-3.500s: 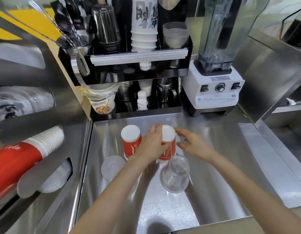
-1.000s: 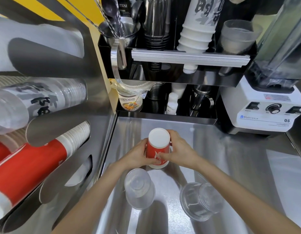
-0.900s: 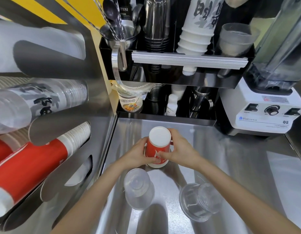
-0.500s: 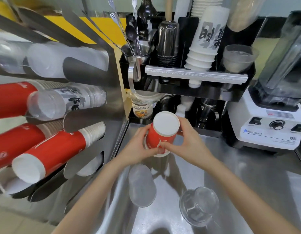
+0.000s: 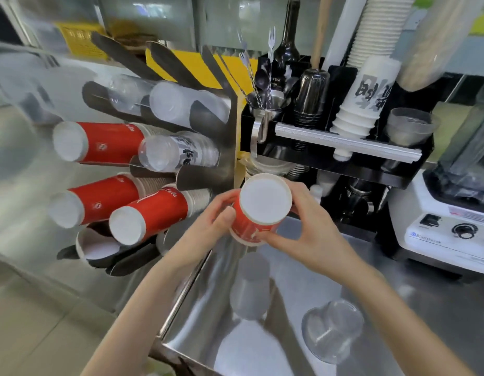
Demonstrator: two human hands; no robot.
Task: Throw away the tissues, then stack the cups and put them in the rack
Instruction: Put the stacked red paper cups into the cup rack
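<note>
Both hands hold the stacked red paper cups [image 5: 258, 213] upside down above the steel counter, white base towards me. My left hand [image 5: 208, 226] grips the left side, my right hand [image 5: 305, 229] the right side and rim. The cup rack [image 5: 208, 169] stands to the left, its slots filled with lying stacks of red cups [image 5: 151, 213] and clear cups. On the counter below stand a frosted plastic cup [image 5: 250, 287] and a clear plastic cup [image 5: 333, 328], both upside down.
A black shelf [image 5: 343, 143] behind holds white paper cups, metal shakers and a pitcher of spoons. A white blender [image 5: 452, 226] stands at the right. The steel counter [image 5: 411, 280] has a raised left edge beside the rack.
The two red cups were joined into one stack. Both hands have lifted the stack off the counter and carried it up and left, towards the rack. My view has swung left.
</note>
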